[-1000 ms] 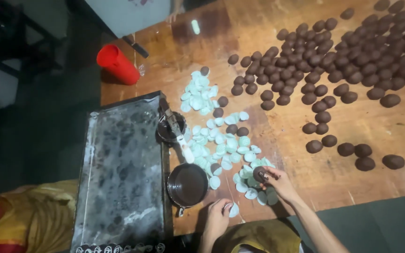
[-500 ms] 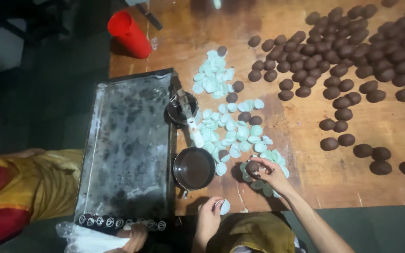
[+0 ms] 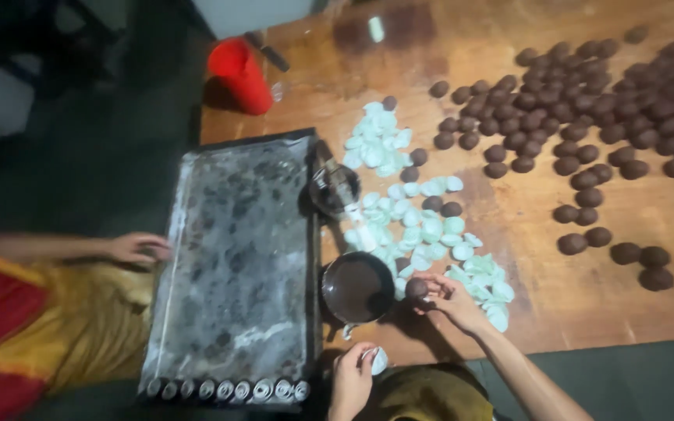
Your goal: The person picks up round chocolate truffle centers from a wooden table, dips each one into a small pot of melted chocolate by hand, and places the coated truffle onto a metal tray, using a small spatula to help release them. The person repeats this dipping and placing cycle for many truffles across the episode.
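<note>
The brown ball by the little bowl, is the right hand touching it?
Touching. The head view shows the right hand with its fingers wrapped round the brown ball, no gap between them, just right of the dark bowl.

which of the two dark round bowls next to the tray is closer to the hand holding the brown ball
The larger dark bowl, lower along the tray edge. It sits just beside the right hand holding the brown ball; the smaller bowl lies farther up.

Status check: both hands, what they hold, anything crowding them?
Right hand holds brown ball. Left hand holds pale piece. Dark bowl close beside.
</note>
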